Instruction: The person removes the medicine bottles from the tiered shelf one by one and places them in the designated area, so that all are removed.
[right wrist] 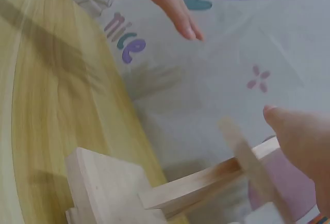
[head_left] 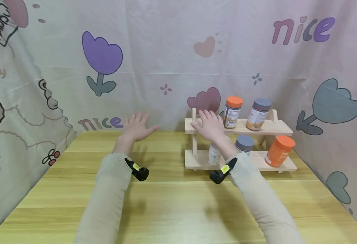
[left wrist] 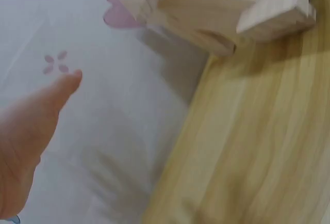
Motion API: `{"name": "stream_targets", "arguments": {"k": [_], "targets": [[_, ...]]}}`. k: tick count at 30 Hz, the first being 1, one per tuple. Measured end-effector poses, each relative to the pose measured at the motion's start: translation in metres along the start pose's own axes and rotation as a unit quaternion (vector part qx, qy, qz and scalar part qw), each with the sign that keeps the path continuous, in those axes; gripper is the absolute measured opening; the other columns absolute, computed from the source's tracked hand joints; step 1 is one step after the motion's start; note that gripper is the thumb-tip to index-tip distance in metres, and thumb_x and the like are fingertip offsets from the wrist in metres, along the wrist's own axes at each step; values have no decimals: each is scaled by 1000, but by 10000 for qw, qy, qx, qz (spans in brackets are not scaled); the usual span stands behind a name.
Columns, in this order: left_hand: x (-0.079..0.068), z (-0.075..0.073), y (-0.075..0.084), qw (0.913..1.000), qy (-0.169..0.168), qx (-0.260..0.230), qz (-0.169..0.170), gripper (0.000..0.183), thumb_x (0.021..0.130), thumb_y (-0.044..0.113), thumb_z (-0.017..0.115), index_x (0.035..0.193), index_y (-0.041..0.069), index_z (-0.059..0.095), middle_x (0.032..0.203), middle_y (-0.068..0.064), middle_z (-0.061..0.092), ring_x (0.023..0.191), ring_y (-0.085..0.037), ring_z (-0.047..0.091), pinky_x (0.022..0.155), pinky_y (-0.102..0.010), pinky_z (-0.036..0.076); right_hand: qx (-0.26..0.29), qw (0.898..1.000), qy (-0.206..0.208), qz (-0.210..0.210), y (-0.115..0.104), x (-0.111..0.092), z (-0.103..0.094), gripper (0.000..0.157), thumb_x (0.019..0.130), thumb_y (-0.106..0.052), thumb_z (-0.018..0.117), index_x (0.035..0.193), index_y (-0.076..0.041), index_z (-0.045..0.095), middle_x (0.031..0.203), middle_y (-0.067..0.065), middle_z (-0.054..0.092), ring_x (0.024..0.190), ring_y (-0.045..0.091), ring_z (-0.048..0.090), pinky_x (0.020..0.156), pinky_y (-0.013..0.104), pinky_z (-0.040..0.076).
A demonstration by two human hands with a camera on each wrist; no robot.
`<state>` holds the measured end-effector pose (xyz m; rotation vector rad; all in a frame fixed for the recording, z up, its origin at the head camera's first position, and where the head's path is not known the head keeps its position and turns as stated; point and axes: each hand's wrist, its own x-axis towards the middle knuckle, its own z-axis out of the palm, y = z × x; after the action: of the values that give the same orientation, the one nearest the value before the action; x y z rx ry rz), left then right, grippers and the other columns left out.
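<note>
My left hand [head_left: 135, 128] is held out over the back of the table with its fingers spread and nothing in it. Spread likewise, my right hand [head_left: 210, 126] hovers in front of the left end of a two-tier wooden rack [head_left: 274, 127]; whether it touches the rack cannot be told. On the upper tier stand an orange-lidded bottle [head_left: 232, 113] and a grey-lidded bottle [head_left: 257, 115]. Below are a white bottle [head_left: 214, 156], partly hidden by the right hand and wrist, another grey-lidded bottle [head_left: 244, 143], and an orange bottle [head_left: 278, 154] that looks tilted.
The wooden table [head_left: 172, 203] reaches back to a printed cloth [head_left: 163, 44] with flowers, hearts and lettering. Cloth also hangs at the left and right sides. A small black camera sits on each wrist, over the beige sleeves [head_left: 111, 189].
</note>
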<state>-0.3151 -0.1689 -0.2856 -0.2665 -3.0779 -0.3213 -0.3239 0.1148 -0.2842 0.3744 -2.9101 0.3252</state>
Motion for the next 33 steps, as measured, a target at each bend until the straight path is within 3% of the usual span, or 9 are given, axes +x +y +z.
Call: {"name": "stream_targets", "arguments": {"k": [5, 11, 17, 24, 26, 28, 31, 32, 33], "targets": [[-5, -7, 9, 9995, 105, -83, 293, 87, 88, 68, 28, 150, 12, 4, 153, -20, -2, 138, -39, -6, 107, -54, -9, 307, 9975, 460, -430, 3, -16, -18, 70, 92, -50, 45, 144, -5, 32, 146, 16, 33, 135, 33, 24, 109, 49, 17], [-18, -8, 21, 9970, 387, -388, 553, 86, 91, 60, 38, 148, 3, 10, 152, -21, 9, 139, -37, 3, 110, -50, -1, 804, 9916, 649, -782, 18, -47, -35, 71, 91, -49, 49, 144, -4, 32, 145, 17, 34, 134, 33, 27, 108, 50, 21], [-33, 3, 34, 9831, 977, -1304, 832, 84, 90, 51, 49, 145, -4, 18, 150, -21, 18, 138, -35, 17, 111, -45, 13, 1990, 9761, 692, -540, 48, -86, -42, 75, 90, -43, 56, 145, -3, 26, 145, 20, 32, 131, 38, 30, 103, 55, 26], [-53, 25, 43, 9588, 948, -2611, 586, 88, 87, 45, 59, 147, -1, 15, 152, -17, 16, 138, -32, 17, 111, -43, 16, 3115, 9439, 1062, -270, 90, -136, -51, 72, 90, -23, 61, 148, -6, 20, 143, 22, 35, 128, 46, 31, 99, 61, 27], [-59, 31, 45, 9515, 847, -2921, 467, 89, 86, 44, 61, 147, 0, 14, 151, -18, 17, 137, -33, 18, 110, -45, 18, 3235, 9373, 1269, -264, 104, -149, -52, 71, 90, -17, 61, 148, -7, 21, 142, 21, 37, 129, 35, 36, 103, 47, 31], [-62, 37, 48, 9444, 710, -3190, 360, 91, 85, 45, 62, 148, 2, 13, 151, -18, 19, 136, -35, 21, 109, -47, 20, 3354, 9285, 1584, -148, 118, -161, -53, 66, 90, -12, 61, 146, -6, 26, 140, 10, 43, 125, 18, 43, 101, 29, 37], [-66, 45, 52, 9369, 500, -3452, 252, 93, 83, 46, 64, 148, 3, 12, 150, -19, 22, 134, -37, 24, 107, -50, 22, 3825, 9005, 2067, 56, 141, -175, -55, 56, 89, -4, 60, 141, -6, 39, 128, -7, 54, 111, -4, 49, 86, 5, 37], [-66, 48, 53, 9349, 444, -3513, 231, 93, 83, 45, 65, 148, 4, 13, 149, -19, 23, 134, -38, 25, 107, -50, 23, 3986, 8904, 2193, 165, 148, -179, -55, 54, 88, -2, 61, 138, -8, 43, 123, -13, 56, 107, -7, 50, 84, 4, 38], [-66, 51, 54, 9329, 398, -3572, 221, 94, 83, 44, 66, 148, 3, 13, 149, -19, 23, 133, -38, 26, 107, -50, 23, 4300, 8737, 2264, 214, 156, -183, -55, 52, 87, 0, 60, 136, -8, 45, 119, -16, 57, 105, -7, 52, 82, 4, 39]]}}
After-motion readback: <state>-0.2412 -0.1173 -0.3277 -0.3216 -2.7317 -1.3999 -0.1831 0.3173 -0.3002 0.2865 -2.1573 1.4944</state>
